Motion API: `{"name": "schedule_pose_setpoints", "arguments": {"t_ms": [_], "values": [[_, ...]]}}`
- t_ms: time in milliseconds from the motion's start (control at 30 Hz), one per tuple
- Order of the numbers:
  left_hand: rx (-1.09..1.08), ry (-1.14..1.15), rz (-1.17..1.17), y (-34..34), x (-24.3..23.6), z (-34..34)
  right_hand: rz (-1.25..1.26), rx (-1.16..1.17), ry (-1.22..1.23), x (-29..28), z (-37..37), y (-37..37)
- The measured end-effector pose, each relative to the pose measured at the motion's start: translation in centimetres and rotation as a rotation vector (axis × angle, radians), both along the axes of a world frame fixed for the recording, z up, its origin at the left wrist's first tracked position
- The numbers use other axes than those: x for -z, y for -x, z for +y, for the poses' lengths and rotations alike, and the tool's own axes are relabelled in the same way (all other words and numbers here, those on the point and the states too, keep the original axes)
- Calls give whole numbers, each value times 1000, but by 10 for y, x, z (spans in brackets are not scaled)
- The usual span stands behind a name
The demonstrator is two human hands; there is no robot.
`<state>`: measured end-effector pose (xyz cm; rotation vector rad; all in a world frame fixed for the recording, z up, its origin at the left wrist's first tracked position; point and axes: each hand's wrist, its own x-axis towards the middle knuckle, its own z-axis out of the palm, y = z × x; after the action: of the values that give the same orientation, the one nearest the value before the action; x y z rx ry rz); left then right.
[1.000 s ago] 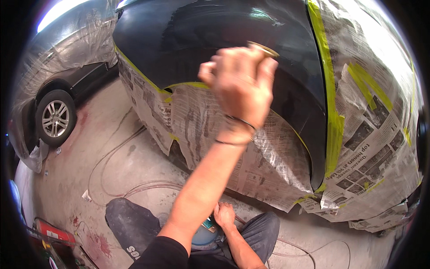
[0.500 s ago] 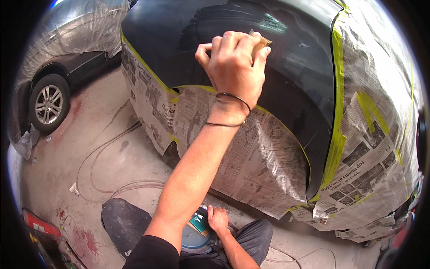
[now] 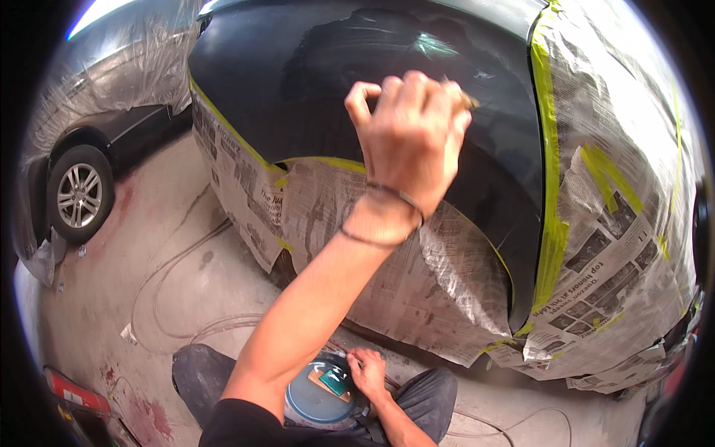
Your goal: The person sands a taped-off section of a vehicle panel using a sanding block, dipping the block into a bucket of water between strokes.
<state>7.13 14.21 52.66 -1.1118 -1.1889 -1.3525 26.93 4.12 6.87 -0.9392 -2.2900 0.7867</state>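
My left hand (image 3: 415, 130) is raised against a dark car body panel (image 3: 357, 52), its fingers closed on a folded piece of sandpaper (image 3: 469, 100). Only a tan edge of the sandpaper shows beyond my fingers. A wet-looking patch with glare lies on the panel above the hand. Low down between my knees, a round bucket (image 3: 299, 414) holds greyish liquid. A green block (image 3: 334, 383) with a tan piece under it sits within the bucket. At the bucket's right rim rests my right hand (image 3: 369, 372), with its fingers curled on the edge.
Newspaper (image 3: 357, 246) and yellow-green tape (image 3: 550, 149) mask the panel's lower and right sides. Hoses (image 3: 171, 257) loop over the concrete floor. Another car, wrapped in clear plastic, has its wheel (image 3: 80, 195) at the left. A red object (image 3: 74, 391) stands at lower left.
My left hand has slid rightward and slightly down over the panel with the sandpaper. The view has shifted a little, and more of the bucket shows. My right hand stays by the rim.
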Motion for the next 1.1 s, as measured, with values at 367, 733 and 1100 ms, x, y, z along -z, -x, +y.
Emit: {"name": "schedule_pose_setpoints", "arguments": {"t_ms": [367,733,1100], "values": [[-107,8,-41,12,-18,4,788,-1549,757,-299,-31,-78],[-215,-40,-127,17,-55,29,1439,-883,1068,-354,-91,-88],[-160,54,-15,-18,-53,23,248,-243,298,-79,-17,24]]}}
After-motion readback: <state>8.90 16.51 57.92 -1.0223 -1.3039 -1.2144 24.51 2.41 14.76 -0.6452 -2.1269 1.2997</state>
